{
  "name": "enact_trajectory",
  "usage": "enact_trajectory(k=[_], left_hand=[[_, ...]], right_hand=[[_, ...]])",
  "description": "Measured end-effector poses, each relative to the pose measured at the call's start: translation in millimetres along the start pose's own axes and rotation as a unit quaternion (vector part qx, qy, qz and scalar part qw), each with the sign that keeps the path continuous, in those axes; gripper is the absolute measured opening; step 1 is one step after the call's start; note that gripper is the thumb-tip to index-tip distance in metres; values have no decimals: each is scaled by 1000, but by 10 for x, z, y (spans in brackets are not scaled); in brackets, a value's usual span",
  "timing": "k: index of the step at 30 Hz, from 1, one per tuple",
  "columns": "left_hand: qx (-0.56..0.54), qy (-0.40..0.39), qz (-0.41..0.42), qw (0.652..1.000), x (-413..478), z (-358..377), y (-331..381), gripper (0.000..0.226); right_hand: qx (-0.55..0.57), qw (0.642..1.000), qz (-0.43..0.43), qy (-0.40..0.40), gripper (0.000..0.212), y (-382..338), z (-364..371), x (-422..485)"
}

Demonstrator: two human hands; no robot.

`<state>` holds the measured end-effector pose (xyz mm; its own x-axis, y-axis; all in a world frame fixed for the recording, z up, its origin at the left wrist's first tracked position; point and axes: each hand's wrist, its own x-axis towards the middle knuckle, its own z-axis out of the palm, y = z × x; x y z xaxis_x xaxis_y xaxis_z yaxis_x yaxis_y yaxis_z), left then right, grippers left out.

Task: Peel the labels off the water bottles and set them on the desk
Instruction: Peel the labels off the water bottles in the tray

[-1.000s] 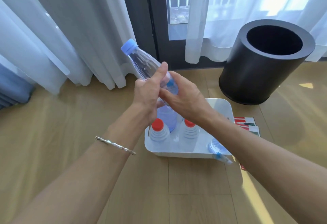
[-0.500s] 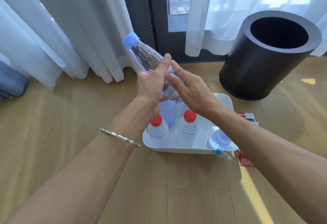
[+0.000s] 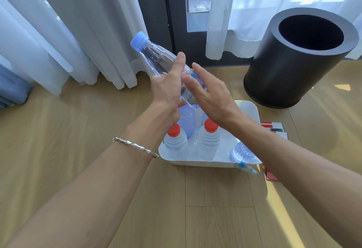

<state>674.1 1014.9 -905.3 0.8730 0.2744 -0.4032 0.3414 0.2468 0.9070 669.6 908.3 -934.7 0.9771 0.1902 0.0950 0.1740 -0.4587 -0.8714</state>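
White curtains [image 3: 82,32] and a dark window frame are seen behind a wooden floor [image 3: 58,130]. A clear bottle [image 3: 156,59] with a pale blue cap [image 3: 139,40] is held tilted above a white bin [image 3: 248,110], cap up and to the left. The left hand [image 3: 168,89] is clamped around its middle; the right hand [image 3: 209,93] lies against it, fingers extended (grip cannot be told). Two red-capped bottles [image 3: 175,140] stand in the bin. A black cylinder [image 3: 290,67] stands beyond it
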Motion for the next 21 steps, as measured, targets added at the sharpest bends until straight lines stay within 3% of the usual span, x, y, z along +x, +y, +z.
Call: enact_trajectory(k=[5,13,17,21], left_hand=[[5,-1,20,1000,1,6,-22,53],[-9,-9,27,1000,-36,24,-18,55],[0,-20,46,999,-49,35,26,23],[18,-57,57,997,-9,3,55,21]], right_hand=[[-20,1000,-1,-1,68,26,63,-3],[92,995,-31,10,44,99,0,-1],[151,986,-12,71,36,93,-12,27],[108,989,6,101,29,119,-143,119]])
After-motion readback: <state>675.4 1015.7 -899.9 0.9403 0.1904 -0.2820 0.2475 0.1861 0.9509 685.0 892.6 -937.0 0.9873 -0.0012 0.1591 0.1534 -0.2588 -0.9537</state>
